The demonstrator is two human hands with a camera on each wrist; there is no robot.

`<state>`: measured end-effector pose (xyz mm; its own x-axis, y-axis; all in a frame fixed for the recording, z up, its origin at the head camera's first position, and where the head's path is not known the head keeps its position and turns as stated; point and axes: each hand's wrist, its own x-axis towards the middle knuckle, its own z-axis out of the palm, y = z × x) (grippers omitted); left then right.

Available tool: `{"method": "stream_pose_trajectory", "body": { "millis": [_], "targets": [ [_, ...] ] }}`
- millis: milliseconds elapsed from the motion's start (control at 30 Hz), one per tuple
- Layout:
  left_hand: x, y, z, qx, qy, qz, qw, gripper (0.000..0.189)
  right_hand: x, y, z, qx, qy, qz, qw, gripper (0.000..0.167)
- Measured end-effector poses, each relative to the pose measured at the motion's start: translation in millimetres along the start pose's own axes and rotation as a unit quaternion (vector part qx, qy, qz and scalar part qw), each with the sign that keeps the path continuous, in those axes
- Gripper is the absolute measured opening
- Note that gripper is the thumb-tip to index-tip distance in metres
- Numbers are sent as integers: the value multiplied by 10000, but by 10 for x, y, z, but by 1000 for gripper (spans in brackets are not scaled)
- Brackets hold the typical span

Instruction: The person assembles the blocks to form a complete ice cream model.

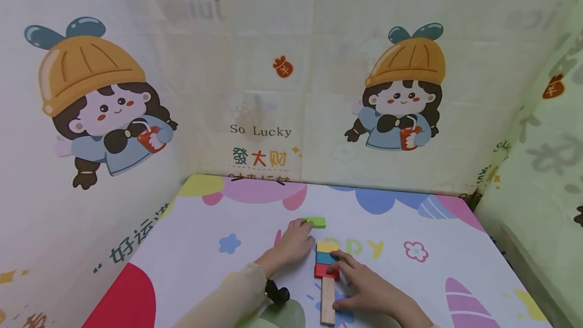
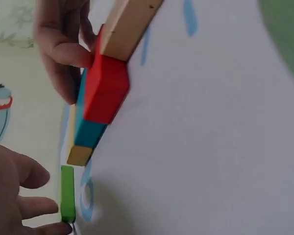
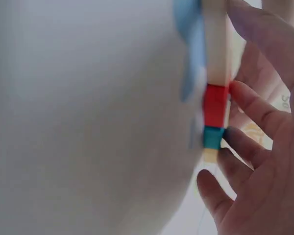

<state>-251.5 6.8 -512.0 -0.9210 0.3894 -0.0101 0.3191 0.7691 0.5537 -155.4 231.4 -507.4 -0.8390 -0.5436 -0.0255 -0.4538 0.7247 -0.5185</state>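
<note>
In the head view a row of wooden blocks lies on the table: a plain wood strip (image 1: pixel 327 301) nearest, then a red block (image 1: pixel 321 270), a teal block (image 1: pixel 323 257) and a yellow block (image 1: pixel 325 246). My right hand (image 1: pixel 368 287) rests along the row's right side, fingertips at the red and teal blocks and thumb by the strip. Beyond the row lies a green block (image 1: pixel 318 222). My left hand (image 1: pixel 293 242) reaches to its left end. The left wrist view shows extended fingertips at the green block (image 2: pixel 67 196), with the thumb apart from it.
The printed tabletop (image 1: pixel 191 257) carries colourful shapes and letters. Cloth walls with cartoon prints rise behind (image 1: pixel 319 166) and on both sides. A black object (image 1: pixel 278 292) sits at the left wrist by the cuff of a light sleeve (image 1: pixel 227 292).
</note>
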Motion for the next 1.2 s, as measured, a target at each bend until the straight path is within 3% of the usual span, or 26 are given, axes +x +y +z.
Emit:
{"method": "stream_pose_trajectory", "body": {
  "millis": [67,133,233,300,367,467,533,600,733,867,1100,1200],
  "targets": [
    [14,-30,-21,-610,117,-51,9981,51,27,14,-34,92,52,42,9999,56],
    [41,-67,-39,-1290,246,-153,9912,51,59,53,-75,432,201,138,9988,50],
    [97,-111,-66,-2282,439,-364,9719,50,128,157,-128,1368,574,527,9875,45],
    [137,-138,-67,-2684,545,-500,9605,48,198,245,-155,2155,874,919,9682,47],
    [170,-159,-64,-2936,606,-603,9521,47,287,331,-175,3018,1072,1274,9387,51],
    [202,-174,-54,-3102,616,-690,9462,47,435,437,-202,4091,1134,1535,8923,60],
    [212,-177,-45,-3229,596,-744,9416,48,528,490,-210,4553,1040,1475,8718,63],
    [213,-175,-35,-3376,577,-779,9363,49,609,519,-210,4818,958,1380,8600,65],
    [197,-172,-15,-3801,532,-816,9198,50,732,539,-180,5085,851,1356,8461,65],
    [184,-175,8,-4314,352,-782,8981,49,779,542,-141,5242,898,1446,8344,64],
    [174,-169,34,-5146,-26,-703,8545,49,686,567,-114,5526,918,1438,8158,73],
    [151,-175,46,-5428,-186,-650,8371,50,625,575,-108,5758,896,1469,7992,65]
  ]
}}
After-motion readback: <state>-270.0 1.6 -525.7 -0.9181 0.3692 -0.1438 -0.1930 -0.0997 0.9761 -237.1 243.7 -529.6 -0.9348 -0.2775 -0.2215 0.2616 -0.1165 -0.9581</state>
